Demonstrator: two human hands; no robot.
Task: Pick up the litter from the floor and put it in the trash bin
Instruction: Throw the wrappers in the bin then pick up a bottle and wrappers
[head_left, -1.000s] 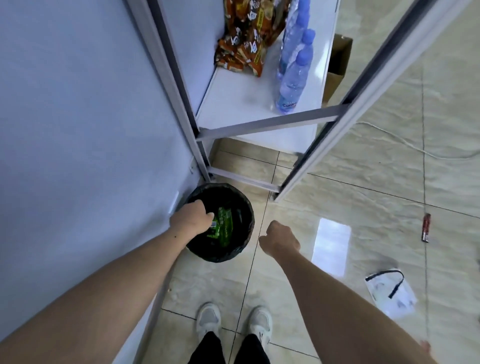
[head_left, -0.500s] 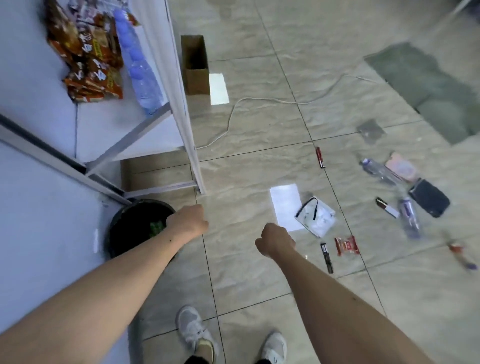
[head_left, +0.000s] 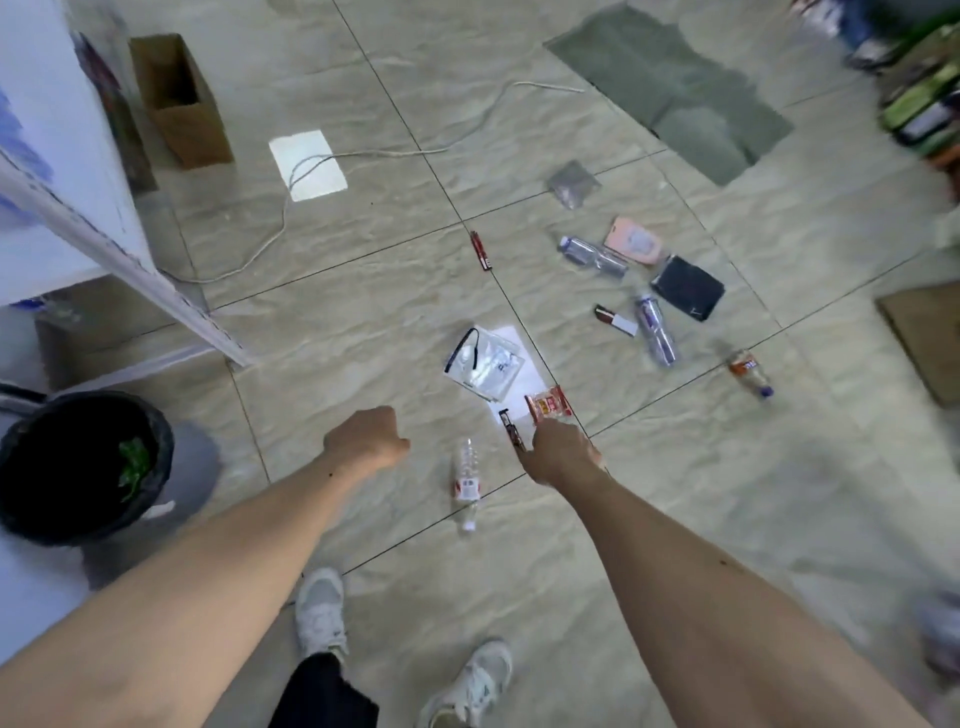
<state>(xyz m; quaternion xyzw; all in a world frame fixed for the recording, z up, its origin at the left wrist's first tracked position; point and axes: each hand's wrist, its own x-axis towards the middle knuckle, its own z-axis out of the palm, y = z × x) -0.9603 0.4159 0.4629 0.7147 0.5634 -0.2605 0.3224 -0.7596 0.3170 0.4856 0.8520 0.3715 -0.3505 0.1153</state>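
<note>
The black-lined trash bin stands at the left with a green wrapper inside. My left hand hangs above the floor with its fingers curled, holding nothing. My right hand reaches down over the tiles, fingers curled under, empty, just below a red snack wrapper and a thin dark wrapper. A small clear bottle lies between my hands. A clear plastic bag lies beyond the wrappers.
Further right lie several bottles, a pink card, a black pouch, a red stick and a grey bag. A cardboard box and white shelf frame stand left. A cord crosses the floor.
The view has swung right from the bin to the littered floor. Both hands moved away from the bin; my right hand now hovers by the red wrapper.
</note>
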